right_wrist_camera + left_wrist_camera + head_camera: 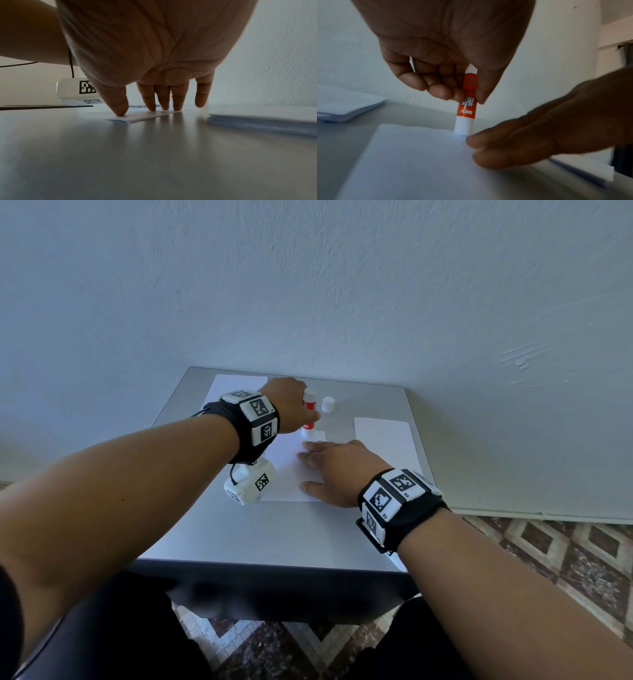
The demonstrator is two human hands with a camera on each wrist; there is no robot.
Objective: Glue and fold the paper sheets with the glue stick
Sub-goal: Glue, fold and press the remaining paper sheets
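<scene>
— Glue stick (466,108) first: where is it?

— Upright in the left hand (291,405), pinched between thumb and curled fingers around its red-and-white barrel. Its lower end touches the far edge of the paper sheet (287,470) in the middle of the table (260,529).

— And the other hand?

— The right hand (337,469) lies flat on that same sheet, fingers straight and spread. In the right wrist view the thumb and three fingertips (151,106) press the paper down near its right edge; the little finger looks slightly lifted. It grips nothing.

— Is the glue stick's cap on?

— No. A small white cap (327,404) stands on the table just beyond and to the right of the stick, apart from it.

— Any other paper?

— A stack of sheets (383,440) sits to the right of the pressed sheet, near the right hand but not touching it. Another pile (236,386) lies at the far left, partly hidden behind the left wrist.

— Any boxes or trays holding things?

— Only a white block with black-and-white square markers (250,484) hanging below the left wrist band, just left of the middle sheet. Whether it touches the table I cannot tell.
</scene>
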